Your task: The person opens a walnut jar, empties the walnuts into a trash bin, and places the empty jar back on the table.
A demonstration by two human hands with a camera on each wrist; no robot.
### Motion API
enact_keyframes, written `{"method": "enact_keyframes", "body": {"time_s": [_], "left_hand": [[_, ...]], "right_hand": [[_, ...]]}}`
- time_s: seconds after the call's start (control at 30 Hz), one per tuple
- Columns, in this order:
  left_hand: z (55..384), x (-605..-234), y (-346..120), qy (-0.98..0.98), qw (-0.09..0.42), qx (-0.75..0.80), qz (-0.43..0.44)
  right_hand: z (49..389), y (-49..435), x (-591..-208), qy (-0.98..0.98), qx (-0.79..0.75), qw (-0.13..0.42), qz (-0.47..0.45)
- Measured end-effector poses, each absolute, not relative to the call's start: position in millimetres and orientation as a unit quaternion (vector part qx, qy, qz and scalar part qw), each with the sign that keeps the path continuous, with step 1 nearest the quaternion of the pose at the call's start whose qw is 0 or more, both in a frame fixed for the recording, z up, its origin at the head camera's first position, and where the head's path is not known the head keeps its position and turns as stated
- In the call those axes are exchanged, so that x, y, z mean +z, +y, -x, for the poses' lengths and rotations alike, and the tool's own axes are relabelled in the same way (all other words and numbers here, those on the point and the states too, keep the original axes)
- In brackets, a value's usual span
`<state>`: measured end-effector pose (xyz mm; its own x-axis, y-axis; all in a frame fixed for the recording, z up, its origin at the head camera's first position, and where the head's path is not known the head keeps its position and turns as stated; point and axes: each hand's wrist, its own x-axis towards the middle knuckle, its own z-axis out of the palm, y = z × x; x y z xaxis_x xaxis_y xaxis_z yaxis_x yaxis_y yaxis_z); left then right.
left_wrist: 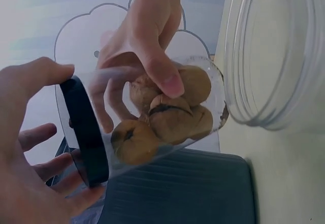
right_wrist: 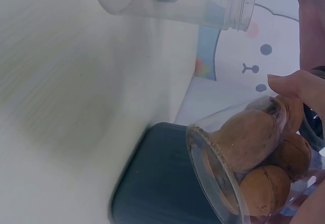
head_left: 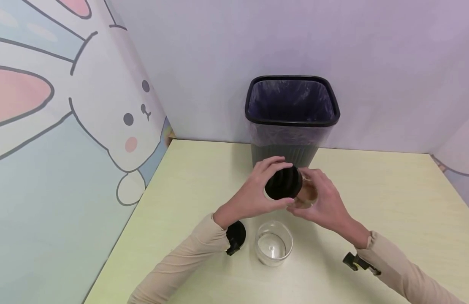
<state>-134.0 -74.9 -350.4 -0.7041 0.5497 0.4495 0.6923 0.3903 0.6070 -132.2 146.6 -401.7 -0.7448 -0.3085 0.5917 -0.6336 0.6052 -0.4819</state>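
Lidded Jar of Walnuts Held in Both Hands Above Table

The left hand [head_left: 255, 192] grips a black screw lid [head_left: 284, 182] by its edge, thumb on the near side and fingers spread around the far side. The lid sits at the mouth of a clear jar [right_wrist: 205, 155]; whether it is fully tightened cannot be determined. The right hand [head_left: 327, 203] is closed around the jar's transparent body, its thumb pressed along the wall in the left wrist view.

The jar is raised off the table [head_left: 386, 198], in front of the waste bin, and is tilted, lid end uppermost and leaning toward the left hand. Several brown walnuts [left_wrist: 134, 142] lie inside, gathered toward the lower end. At least one shell shows a dark seam or crack. The exact count cannot be established, as the fingers cover part of the contents.

A second clear jar [head_left: 274, 245] stands upright and uncovered on the table, near the forearms; its rim is threaded. Just to its left, apart from it, lies a second black lid [head_left: 238, 232], partly covered by the left sleeve [head_left: 209, 236].

The dark waste bin [head_left: 291, 123], fitted with a translucent liner, stands behind the hands by the pale wall [head_left: 204, 63]. The side wall to the left carries a cartoon rabbit mural [head_left: 109, 105]. The right sleeve [head_left: 397, 266] is beige, with a black device [head_left: 357, 262] at the cuff.
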Motion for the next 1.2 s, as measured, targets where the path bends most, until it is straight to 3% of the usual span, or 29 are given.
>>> {"method": "enact_keyframes", "body": {"time_s": [0.23, 0.7, 0.87, 1.07, 1.2], "left_hand": [[135.4, -347.4, -82.4, -0.839, 0.076, -0.379, 0.384], [141.2, -348.5, -84.6, -0.818, 0.123, -0.397, 0.398], [140.4, -347.0, -81.4, -0.836, 0.122, -0.415, 0.338], [135.3, -341.9, -76.5, -0.892, 0.062, -0.390, 0.221], [132.9, -339.1, -74.0, -0.918, 0.043, -0.345, 0.190]], "right_hand": [[129.2, 146.8, -396.9, -0.873, 0.302, 0.258, -0.283], [126.9, 145.1, -392.1, -0.867, 0.281, 0.282, -0.299], [126.9, 141.4, -389.2, -0.861, 0.278, 0.307, -0.296], [125.0, 138.1, -389.4, -0.859, 0.277, 0.316, -0.291], [123.6, 138.2, -390.2, -0.863, 0.277, 0.309, -0.290]]}}
